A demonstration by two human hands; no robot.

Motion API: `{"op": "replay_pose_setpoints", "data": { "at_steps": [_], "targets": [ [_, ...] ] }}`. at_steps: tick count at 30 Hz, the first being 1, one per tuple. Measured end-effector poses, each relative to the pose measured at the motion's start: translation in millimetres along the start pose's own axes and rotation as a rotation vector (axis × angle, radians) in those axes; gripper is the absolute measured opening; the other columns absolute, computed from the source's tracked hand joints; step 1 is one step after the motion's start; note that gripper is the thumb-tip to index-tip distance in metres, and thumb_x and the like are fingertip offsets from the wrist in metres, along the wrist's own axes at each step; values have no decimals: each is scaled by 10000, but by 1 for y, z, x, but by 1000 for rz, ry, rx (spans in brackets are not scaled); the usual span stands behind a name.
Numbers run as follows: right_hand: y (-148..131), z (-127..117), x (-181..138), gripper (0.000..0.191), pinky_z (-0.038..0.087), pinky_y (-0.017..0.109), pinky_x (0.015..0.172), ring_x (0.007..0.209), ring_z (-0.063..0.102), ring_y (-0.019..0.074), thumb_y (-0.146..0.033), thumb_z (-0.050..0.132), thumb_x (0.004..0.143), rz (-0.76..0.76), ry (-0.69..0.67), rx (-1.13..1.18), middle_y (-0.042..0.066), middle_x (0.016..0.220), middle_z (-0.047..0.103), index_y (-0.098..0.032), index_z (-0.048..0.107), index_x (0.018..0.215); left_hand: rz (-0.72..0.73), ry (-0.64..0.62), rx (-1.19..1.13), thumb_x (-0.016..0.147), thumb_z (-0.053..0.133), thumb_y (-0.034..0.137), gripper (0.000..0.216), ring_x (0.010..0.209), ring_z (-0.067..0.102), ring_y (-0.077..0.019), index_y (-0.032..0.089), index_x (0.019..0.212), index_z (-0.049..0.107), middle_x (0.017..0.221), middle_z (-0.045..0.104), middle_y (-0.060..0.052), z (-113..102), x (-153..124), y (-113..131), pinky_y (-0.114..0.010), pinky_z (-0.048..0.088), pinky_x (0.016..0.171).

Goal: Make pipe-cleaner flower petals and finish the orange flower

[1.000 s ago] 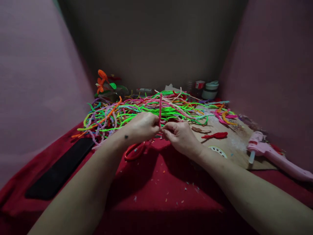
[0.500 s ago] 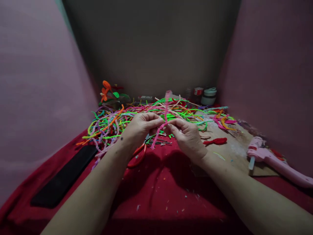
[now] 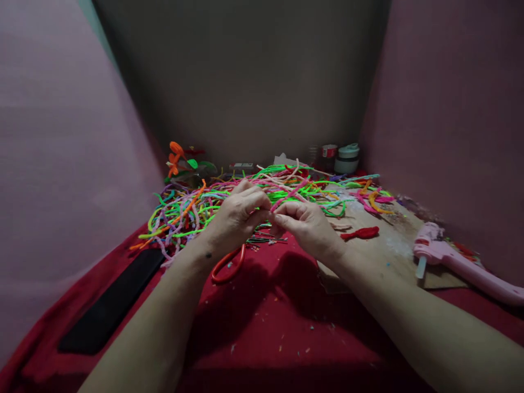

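Note:
A pink pipe cleaner [image 3: 290, 195] runs up and to the right from between my two hands. My left hand [image 3: 244, 212] is closed on its lower part, the fingers bent over and hiding that end. My right hand [image 3: 302, 222] pinches it between thumb and forefinger, close against the left fingertips. Behind both hands spreads a tangled heap of coloured pipe cleaners [image 3: 188, 210]. Red-handled scissors or pliers [image 3: 229, 266] lie below my left hand, their working end hidden by it. Several thin dark sticks [image 3: 268, 239] lie just beneath the hands.
At right, a pink glue gun [image 3: 442, 251] rests on a cardboard sheet [image 3: 393, 267] beside a red twisted piece [image 3: 360, 233]. A black flat case [image 3: 112, 300] lies left. Orange pipe-cleaner flowers [image 3: 175, 155] and a lidded jar [image 3: 347, 158] stand behind. Scraps dot the red cloth [image 3: 295, 344].
The pink pipe cleaner stood nearly upright with its lower end hanging down; now it slants to the right and the lower end is out of sight. My left hand has turned over it.

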State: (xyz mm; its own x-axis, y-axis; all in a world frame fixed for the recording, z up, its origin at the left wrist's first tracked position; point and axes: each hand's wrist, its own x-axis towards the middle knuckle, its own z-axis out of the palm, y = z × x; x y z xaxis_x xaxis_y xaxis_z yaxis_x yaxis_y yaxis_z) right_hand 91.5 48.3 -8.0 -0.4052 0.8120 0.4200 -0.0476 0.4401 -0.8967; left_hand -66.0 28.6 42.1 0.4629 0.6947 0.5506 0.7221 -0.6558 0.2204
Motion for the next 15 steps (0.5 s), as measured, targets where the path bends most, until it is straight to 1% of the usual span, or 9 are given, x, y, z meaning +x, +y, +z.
{"op": "replay_pose_setpoints", "data": {
  "at_steps": [2,4,6,8,11,13,15],
  "targets": [
    [-1,3,-4,180,397,237,579,570,517,111,-240,502,782,-111,66,-213,18,599,587,-152,583,647,-220,-107,-170,782,507,279,202,584,402,-98,145,630,513,595,470,22,1,-1,3,-229,352,562],
    [-2,5,-7,161,379,241,599,581,501,111,-190,498,775,-228,140,-410,17,601,575,-157,587,645,-420,-186,-397,765,505,317,225,518,371,-80,138,628,506,557,431,36,4,-2,5,-217,324,506],
    [-1,6,-7,152,370,242,603,580,490,111,-177,503,770,-268,180,-489,15,599,570,-160,594,650,-520,-196,-569,743,515,334,225,520,392,-80,129,652,520,567,449,30,7,-2,6,-219,337,514],
    [0,6,-5,164,380,238,591,579,503,112,-206,499,782,-195,155,-381,17,604,583,-158,603,664,-539,-149,-594,731,517,333,217,539,408,-83,127,663,526,587,464,25,9,-1,5,-220,344,527],
    [3,3,1,217,421,243,594,584,547,114,-298,501,795,-3,52,-14,25,629,620,-147,615,687,-498,-87,-494,725,514,326,203,539,390,-77,139,647,509,585,441,37,8,1,2,-208,322,515],
    [6,1,4,240,439,252,591,567,560,111,-354,540,770,111,-19,208,33,640,638,-139,625,707,-482,-49,-482,721,518,328,205,532,383,-72,145,632,491,577,430,44,6,2,-1,-203,318,512],
    [9,0,6,245,443,256,568,530,556,105,-376,605,716,195,-60,341,33,627,646,-133,633,733,-485,-26,-502,722,520,333,207,528,389,-70,145,639,492,580,442,43,3,2,-3,-202,326,516]
  ]
}}
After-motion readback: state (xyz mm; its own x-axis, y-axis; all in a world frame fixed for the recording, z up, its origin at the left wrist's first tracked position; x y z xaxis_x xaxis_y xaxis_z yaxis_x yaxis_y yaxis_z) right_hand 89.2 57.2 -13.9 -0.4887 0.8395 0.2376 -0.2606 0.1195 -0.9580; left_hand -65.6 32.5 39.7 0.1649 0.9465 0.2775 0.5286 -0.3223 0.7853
